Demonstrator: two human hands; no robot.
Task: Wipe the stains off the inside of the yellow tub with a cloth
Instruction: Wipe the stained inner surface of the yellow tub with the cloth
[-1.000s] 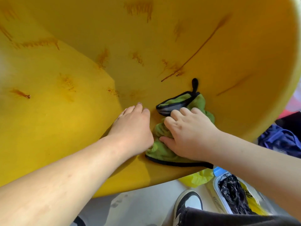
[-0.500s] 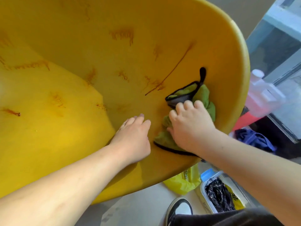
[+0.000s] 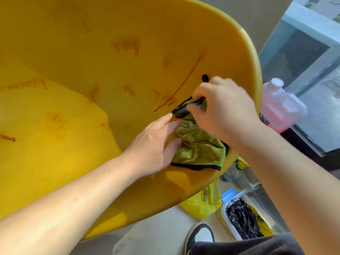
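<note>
A pale floor (image 3: 158, 234) is showing at 6 o'clock, with a window frame (image 3: 312, 57) occupying the 2 o'clock corner. The yellow tub (image 3: 184, 19), tipped on its side with its opening facing the viewer, is filling the frame from 9 to 1 o'clock; orange-brown stains (image 3: 127, 47) are streaking its inner wall, including one long diagonal streak (image 3: 185, 81). The green cloth (image 3: 198, 150), edged in black, is lying bunched against the inner wall near the rim at 4 o'clock of the tub. The right hand (image 3: 222, 107) is pinching the cloth's upper black-trimmed edge, fingers curled closed on it. The left hand (image 3: 154, 144) is lying with fingers extended and loose, fingertips touching the cloth's left side without gripping it. Outside the rim, a jug of pink liquid (image 3: 281, 105) is standing at 3 o'clock. At 5 o'clock a yellow plastic bag (image 3: 204, 203), a container holding a black bag (image 3: 241, 219), and a black-and-white shoe (image 3: 198, 236) are sitting on the floor.
</note>
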